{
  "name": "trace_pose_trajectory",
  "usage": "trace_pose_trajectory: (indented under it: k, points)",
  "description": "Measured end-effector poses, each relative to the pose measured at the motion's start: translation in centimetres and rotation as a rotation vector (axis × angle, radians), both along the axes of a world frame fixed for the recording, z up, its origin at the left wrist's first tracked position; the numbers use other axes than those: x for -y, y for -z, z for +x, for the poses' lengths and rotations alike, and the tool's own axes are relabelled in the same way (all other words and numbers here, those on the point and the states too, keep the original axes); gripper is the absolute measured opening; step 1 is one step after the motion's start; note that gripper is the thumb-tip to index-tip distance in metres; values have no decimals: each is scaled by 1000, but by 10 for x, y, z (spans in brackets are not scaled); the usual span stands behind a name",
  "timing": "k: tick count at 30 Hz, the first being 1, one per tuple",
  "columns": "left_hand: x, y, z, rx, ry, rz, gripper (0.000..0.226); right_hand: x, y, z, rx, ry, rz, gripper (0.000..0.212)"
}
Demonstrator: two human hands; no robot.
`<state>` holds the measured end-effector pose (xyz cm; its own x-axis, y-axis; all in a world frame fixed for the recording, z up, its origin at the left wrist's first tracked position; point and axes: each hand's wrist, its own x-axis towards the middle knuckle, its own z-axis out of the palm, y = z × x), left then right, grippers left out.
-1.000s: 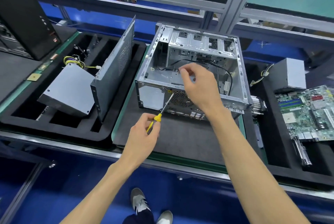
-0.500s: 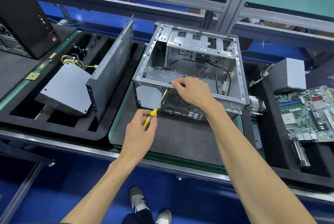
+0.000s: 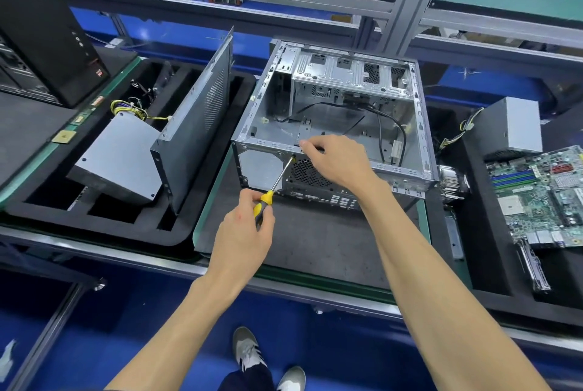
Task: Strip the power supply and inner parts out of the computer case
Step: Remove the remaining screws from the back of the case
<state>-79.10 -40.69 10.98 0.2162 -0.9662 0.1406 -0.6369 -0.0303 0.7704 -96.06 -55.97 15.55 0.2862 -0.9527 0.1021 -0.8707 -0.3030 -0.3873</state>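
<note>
Black mat (image 3: 315, 248), left hand (image 3: 243, 232) gripping screwdriver (image 3: 274, 184), right hand (image 3: 337, 160) pinching case (image 3: 347, 100) rim

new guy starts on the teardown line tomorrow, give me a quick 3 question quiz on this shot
1. True or false: the left hand holds the screwdriver.
2. Where does the right hand rest? A) on the motherboard B) on the near top rim of the computer case C) on the loose side panel
3. Fill in: the screwdriver tip meets the case's ____ face, beside the fan grille.

Key: 1 true; 2 B; 3 rear
</note>
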Motion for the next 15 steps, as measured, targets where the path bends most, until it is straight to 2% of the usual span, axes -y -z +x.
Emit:
trace_pose_trajectory:
  k: [2, 10, 12, 13, 15]
  points:
    - [-2, -1, -2, 44, -7, -32, 13, 0, 0, -1, 0, 1, 2, 52]
    - [-2, -7, -3, 18, -3, -12, 7, 1, 1, -1, -9, -1, 16, 47]
    - [0, -9, -4, -121, 5, 84, 2, 1, 1, -1, -10, -1, 15, 45]
    - [2, -11, -4, -265, 4, 150, 4, 1, 1, -1, -10, -1, 10, 46]
    - [5, -13, -4, -706, 19, 294, 15, 1, 2, -1, -17, 5, 1, 49]
